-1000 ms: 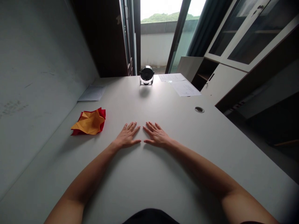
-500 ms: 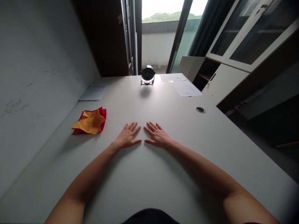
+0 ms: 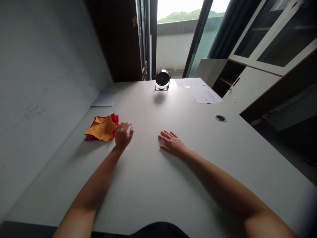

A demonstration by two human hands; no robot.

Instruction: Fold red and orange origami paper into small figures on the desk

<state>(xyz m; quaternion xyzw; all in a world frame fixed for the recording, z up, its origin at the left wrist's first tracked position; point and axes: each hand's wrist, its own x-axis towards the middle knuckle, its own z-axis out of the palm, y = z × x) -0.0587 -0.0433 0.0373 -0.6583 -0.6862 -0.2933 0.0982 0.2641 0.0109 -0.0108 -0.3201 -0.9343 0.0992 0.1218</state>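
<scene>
A folded piece of orange paper (image 3: 102, 128) lies over red paper (image 3: 114, 118) on the left part of the white table (image 3: 143, 185). My left hand (image 3: 123, 134) is just right of the papers, over their right edge in the view, with its fingers apart and curved and nothing held. Whether it touches the paper I cannot tell. Near the middle of the table my right hand (image 3: 172, 142) rests palm down, fingers spread, holding nothing.
A round black device on a metal stand (image 3: 162, 79) stands at the table's far edge. White sheets (image 3: 204, 94) lie at the back right, another sheet (image 3: 105, 98) at the back left. A round cable hole (image 3: 221, 118) is on the right. A wall (image 3: 49, 99) borders the left side.
My left hand has lifted from the table and moved left to the orange and red papers. The right hand stays flat on the table. The view has shifted slightly.
</scene>
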